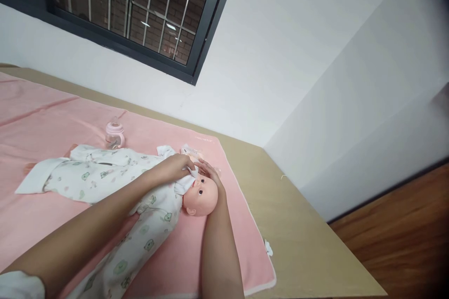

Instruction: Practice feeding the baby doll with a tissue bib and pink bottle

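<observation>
A baby doll (202, 198) lies on its back, dressed in a white sleepsuit (108, 173) with small animal prints. My left hand (177, 167) reaches across the doll's chest, its fingers closed on a white cloth (185, 183) at the doll's mouth and chin. Behind the doll's head, my right hand (211, 175) curves around the far side, its fingers bent over the cheek near the cloth. The doll's far cheek is partly hidden by my fingers. Just beyond my hands rests a small clear packet (191, 151) with something pale inside.
Under the doll, a pink blanket (242, 243) covers much of the wooden surface (291, 224). A pink-capped baby bottle (114, 134) with a handle stands beyond the doll's body. A small white item (268, 248) sits at the blanket's right edge. White walls and a barred window (133, 9) rise behind.
</observation>
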Motion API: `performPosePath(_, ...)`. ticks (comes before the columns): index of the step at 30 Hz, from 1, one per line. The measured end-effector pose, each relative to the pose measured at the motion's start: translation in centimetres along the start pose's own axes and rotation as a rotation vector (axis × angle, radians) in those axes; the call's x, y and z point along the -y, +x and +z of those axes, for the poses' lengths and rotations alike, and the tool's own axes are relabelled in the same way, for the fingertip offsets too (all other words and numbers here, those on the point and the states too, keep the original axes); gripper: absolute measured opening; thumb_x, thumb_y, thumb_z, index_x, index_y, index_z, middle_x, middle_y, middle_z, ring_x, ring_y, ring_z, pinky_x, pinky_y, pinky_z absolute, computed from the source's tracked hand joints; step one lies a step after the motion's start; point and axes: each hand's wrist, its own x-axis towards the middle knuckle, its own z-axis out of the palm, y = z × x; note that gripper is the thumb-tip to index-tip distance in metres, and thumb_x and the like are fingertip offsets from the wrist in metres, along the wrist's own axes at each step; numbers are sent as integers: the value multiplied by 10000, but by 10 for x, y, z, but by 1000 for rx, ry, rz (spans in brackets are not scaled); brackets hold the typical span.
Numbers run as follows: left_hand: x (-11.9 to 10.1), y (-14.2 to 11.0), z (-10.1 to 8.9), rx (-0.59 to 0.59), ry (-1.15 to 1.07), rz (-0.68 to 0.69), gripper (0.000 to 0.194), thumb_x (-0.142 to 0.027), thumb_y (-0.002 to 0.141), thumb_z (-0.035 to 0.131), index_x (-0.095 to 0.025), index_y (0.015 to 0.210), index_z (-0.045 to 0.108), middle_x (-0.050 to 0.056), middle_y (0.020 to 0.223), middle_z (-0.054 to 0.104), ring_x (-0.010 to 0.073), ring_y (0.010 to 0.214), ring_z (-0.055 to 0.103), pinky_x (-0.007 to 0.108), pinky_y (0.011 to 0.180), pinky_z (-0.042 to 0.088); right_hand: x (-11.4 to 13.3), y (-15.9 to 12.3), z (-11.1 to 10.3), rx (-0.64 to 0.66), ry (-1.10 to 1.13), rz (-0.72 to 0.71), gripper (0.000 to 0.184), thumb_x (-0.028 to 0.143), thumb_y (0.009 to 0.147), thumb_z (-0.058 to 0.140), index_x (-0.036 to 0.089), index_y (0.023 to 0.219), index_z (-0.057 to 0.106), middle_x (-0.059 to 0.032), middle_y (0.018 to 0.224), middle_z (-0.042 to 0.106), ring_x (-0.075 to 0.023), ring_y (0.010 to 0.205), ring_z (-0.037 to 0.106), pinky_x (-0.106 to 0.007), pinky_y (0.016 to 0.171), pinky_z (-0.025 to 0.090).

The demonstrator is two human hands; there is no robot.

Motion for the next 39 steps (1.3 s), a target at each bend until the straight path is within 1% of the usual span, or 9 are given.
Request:
performPosePath(6,6,2,-1,-40,23,16,282,-75,765,514,-185,899,736,38,997,727,208,940,653,256,815,460,2,-5,3,6,7,-9,368,357,713,685,237,1059,642,-42,1013,732,-242,1104,638,-442,1054,404)
performPosePath(10,5,0,-9,-29,18,3,299,-68,766,512,-186,929,733,34,1016,724,205,968,648,245,830,456,2,-9,6,6,1,-18,376,362,715,684,241,1068,638,-41,1028,730,-241,1124,629,-449,1056,403)
performPosePath(16,-7,-11,-22,129,8,32,274,-94,752,518,-181,914,721,34,983,726,202,898,657,226,736,452,2,-9,6,9,6,-33,379,355,724,682,244,1083,635,-50,1049,725,-235,1113,633,-433,1055,406)
performPosePath(21,-18,-15,-20,205,115,1,119,-130,708,569,-181,748,667,23,781,697,201,732,638,240,614,400,1,-4,0,23,0,-14,383,365,735,681,237,1092,625,-59,1058,720,-237,1103,641,-448,1047,407)
performPosePath(23,-22,-16,-19,205,158,-27,34,-162,692,594,-177,670,615,20,713,664,203,679,618,253,567,361,-1,-2,-2,32,12,-10,394,368,728,692,236,1092,623,-55,1043,724,-234,1094,646,-445,1058,400)
performPosePath(26,-27,-16,-18,173,166,-66,87,-222,706,602,-181,636,571,20,697,645,209,679,608,265,548,333,-4,0,-4,54,45,-6,408,368,717,712,238,1093,620,-39,1020,731,-225,1081,654,-436,1078,389)
performPosePath(30,-31,-16,-13,149,217,-83,131,-199,731,574,-182,610,525,22,657,623,209,675,598,276,543,308,-6,2,-6,72,57,-22,392,354,719,726,236,1079,627,-38,1035,731,-225,1080,655,-435,1083,389)
performPosePath(36,-25,-15,-12,124,229,-51,33,-182,731,593,-186,712,620,33,754,684,229,761,630,273,578,333,-7,3,-6,45,45,-10,397,362,721,722,244,1088,628,-44,1062,726,-223,1111,641,-431,1067,408)
performPosePath(39,-21,-14,-12,115,236,-49,77,-170,730,595,-191,764,662,37,787,703,243,793,640,274,589,340,-5,1,-4,40,30,-16,376,361,723,711,252,1075,635,-36,1049,729,-222,1096,645,-431,1061,415)
